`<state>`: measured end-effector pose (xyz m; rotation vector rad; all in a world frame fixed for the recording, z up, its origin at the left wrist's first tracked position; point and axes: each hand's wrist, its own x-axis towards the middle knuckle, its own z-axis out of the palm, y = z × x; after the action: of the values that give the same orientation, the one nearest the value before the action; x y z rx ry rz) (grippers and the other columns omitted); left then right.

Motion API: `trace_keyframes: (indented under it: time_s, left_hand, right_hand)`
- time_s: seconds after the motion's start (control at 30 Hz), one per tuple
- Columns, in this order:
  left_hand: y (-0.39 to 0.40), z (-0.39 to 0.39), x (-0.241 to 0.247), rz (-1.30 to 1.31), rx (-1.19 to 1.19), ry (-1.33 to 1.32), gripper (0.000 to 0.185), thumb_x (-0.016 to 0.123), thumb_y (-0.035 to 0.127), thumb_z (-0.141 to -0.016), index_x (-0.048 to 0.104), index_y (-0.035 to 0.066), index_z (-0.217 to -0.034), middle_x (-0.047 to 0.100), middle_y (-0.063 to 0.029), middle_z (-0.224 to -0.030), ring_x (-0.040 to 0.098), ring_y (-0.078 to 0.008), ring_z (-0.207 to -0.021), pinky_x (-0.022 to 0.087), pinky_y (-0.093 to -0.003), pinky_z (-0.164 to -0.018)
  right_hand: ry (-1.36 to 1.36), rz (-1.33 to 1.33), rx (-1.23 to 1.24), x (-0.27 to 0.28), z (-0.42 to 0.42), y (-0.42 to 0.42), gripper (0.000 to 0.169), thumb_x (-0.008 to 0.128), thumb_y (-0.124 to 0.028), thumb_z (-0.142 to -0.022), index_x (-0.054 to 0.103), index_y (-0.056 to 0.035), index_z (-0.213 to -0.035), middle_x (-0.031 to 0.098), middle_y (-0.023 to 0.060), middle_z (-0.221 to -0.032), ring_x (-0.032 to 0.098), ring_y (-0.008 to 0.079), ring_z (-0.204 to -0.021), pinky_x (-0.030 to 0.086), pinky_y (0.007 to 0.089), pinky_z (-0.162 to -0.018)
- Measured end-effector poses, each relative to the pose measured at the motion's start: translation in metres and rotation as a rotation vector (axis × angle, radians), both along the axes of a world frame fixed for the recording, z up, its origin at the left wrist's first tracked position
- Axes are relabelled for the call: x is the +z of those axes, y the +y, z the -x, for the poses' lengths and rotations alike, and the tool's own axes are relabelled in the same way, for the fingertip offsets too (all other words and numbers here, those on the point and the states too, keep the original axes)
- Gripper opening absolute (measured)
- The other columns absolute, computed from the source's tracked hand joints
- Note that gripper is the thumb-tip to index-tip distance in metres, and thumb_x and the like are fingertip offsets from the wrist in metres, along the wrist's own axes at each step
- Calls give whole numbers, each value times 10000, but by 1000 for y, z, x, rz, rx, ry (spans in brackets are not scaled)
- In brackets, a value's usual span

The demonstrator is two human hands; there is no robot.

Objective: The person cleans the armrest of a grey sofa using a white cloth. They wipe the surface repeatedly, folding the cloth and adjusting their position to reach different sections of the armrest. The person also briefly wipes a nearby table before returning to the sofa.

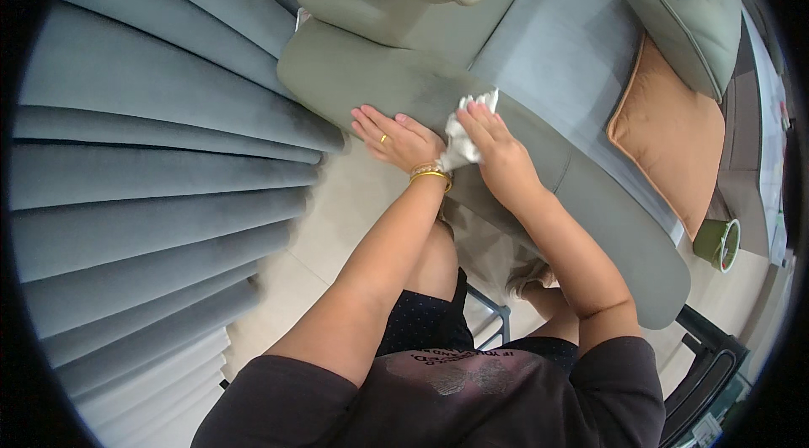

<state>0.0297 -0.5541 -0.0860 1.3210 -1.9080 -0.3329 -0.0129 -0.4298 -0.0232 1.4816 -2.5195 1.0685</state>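
My left hand lies flat on the grey-green sofa armrest, palm down and fingers slightly apart, with a ring and bracelets on it. Against the same armrest, my right hand presses a crumpled white cloth or wipe; its fingers and palm cover part of it. The cloth's lower end reaches the left wrist. A darker, damp-looking patch shows on the armrest just beyond both hands.
Grey-blue curtains hang at the left. On the sofa lie a light blue seat cover, an orange cushion and a green cushion. A green bin stands at the right. Below are my legs and a metal-framed stool.
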Motion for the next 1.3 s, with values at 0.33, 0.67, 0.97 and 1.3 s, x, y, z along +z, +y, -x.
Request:
trace_keyframes:
  time_s: [0.33, 0.67, 0.97, 1.3]
  left_hand:
    - [4, 3, 11, -67, -25, -21, 521, 347, 162, -882, 226, -47, -1344, 190, -183, -1432, 165, -349, -1320, 169, -469, -1031]
    - [0, -7, 19, -140, -70, 19, 522, 334, 158, -873, 228, -55, -1338, 191, -191, -1427, 153, -363, -1318, 135, -473, -1040]
    - [-3, -11, 17, -165, -99, 11, 547, 374, 147, -853, 227, -65, -1334, 184, -203, -1423, 145, -373, -1318, 128, -479, -1044]
    - [-3, -9, 12, -253, -129, 54, 575, 383, 180, -843, 222, -61, -1340, 170, -190, -1433, 119, -370, -1327, 102, -495, -1046]
  right_hand:
    - [-153, -88, -242, 3, 63, -134, 246, 536, 2, -718, 579, -42, -956, 618, 176, -857, 597, 355, -805, 478, 436, -720]
    - [309, 185, 227, 35, 33, -110, 175, 560, -13, -661, 617, -55, -822, 569, 107, -890, 541, 290, -843, 438, 376, -744]
    - [924, -139, 252, 29, 79, -199, 135, 532, -123, -722, 584, -83, -840, 534, 36, -848, 520, 211, -853, 412, 329, -693]
    - [704, -92, 137, 38, 70, -145, 186, 532, -81, -698, 580, -49, -875, 530, 69, -920, 516, 241, -859, 398, 354, -709]
